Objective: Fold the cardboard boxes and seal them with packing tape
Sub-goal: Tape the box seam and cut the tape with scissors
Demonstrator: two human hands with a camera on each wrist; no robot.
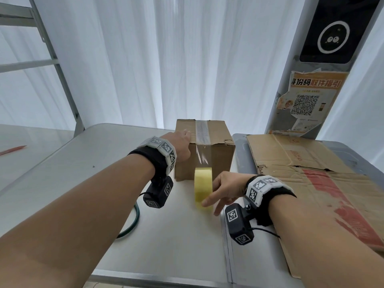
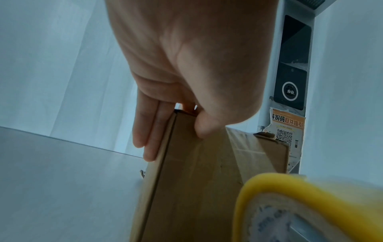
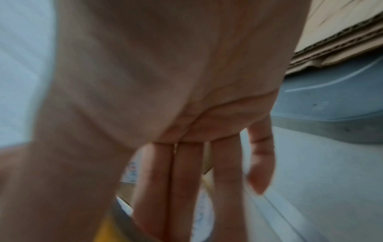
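Tape [image 1: 201,156] runs down the box [image 1: 220,161] — my right hand [image 1: 225,189] grips the yellow roll [image 1: 202,189], my left hand [image 1: 182,145] clamps the box's top corner, fingers straight.

A pale grey counter [image 1: 62,183] carries a folded cardboard box [image 1: 220,156] standing near its far edge. A dark green cable [image 1: 133,223] curls across the surface nearer in. To the right, just beside it, a second counter [image 1: 239,146] holds flattened cardboard sheets [image 1: 311,173]. Far left, a red pen [image 1: 12,150] lies on another surface.
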